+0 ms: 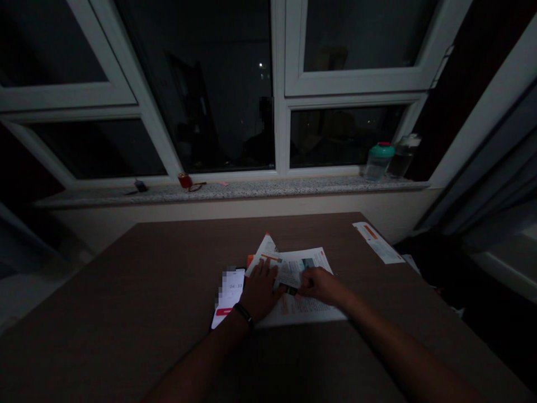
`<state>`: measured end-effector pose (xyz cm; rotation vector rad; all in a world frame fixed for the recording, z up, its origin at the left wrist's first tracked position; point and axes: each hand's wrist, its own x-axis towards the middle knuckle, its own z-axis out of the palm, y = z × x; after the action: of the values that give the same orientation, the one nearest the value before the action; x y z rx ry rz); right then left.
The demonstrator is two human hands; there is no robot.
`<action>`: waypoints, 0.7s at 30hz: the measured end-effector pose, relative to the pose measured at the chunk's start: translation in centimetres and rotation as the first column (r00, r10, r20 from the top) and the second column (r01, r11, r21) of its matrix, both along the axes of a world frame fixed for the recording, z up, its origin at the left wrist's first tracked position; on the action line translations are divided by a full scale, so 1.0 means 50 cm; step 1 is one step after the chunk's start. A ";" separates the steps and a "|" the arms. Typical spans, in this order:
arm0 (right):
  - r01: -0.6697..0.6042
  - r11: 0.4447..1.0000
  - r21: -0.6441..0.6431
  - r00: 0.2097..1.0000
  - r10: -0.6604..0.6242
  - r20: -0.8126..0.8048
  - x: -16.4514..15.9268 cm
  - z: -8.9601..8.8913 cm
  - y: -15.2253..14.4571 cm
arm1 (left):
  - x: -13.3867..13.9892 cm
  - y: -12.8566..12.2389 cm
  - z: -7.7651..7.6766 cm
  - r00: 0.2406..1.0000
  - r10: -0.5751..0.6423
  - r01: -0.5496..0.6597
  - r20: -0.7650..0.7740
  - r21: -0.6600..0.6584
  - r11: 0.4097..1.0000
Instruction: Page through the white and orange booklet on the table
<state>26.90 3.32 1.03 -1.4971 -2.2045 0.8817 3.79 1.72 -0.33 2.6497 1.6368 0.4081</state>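
A printed paper sheet (pixel 312 309) lies on the table under both my hands, with a folded, pointed flap (pixel 264 246) at its upper left. My left hand (pixel 260 288) rests flat on the folded part, fingers spread, a dark band round the wrist. Curled closed, my right hand (pixel 319 284) is at the paper's middle right, its fingertips at a folded edge. Its fingers partly hide what they grip, which appears to be the paper. Just left of my left hand is a lit phone (pixel 229 296), partly blurred out, showing a timer and a red button.
A torn printed strip (pixel 380 243) lies at the right side of the brown table (pixel 168 268). Behind it, the speckled windowsill (pixel 251 189) carries a small red jar (pixel 184 180), a teal-lidded bottle (pixel 378 162) and a clear bottle (pixel 403 157). The room is dim.
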 end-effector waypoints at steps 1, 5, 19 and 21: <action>-0.006 1.000 -0.010 1.000 0.006 0.000 0.001 0.000 0.000 | 0.000 0.000 0.000 1.000 0.000 0.000 -0.007 -0.002 1.000; -0.032 0.998 -0.056 0.999 0.031 -0.004 0.008 -0.001 0.000 | -0.001 0.000 -0.002 1.000 0.003 -0.003 -0.013 0.003 1.000; -0.104 0.963 0.250 0.915 0.192 -0.356 0.017 -0.022 0.021 | -0.005 -0.008 0.008 0.999 -0.042 0.042 0.018 -0.007 0.999; -0.121 0.945 0.303 0.917 0.223 -0.330 0.012 -0.021 0.019 | -0.006 -0.009 0.006 0.998 -0.060 0.060 0.024 0.004 0.998</action>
<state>27.48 4.25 -0.02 -0.9355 -2.0986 0.7859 3.48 1.27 -0.01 2.6772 1.5475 0.4406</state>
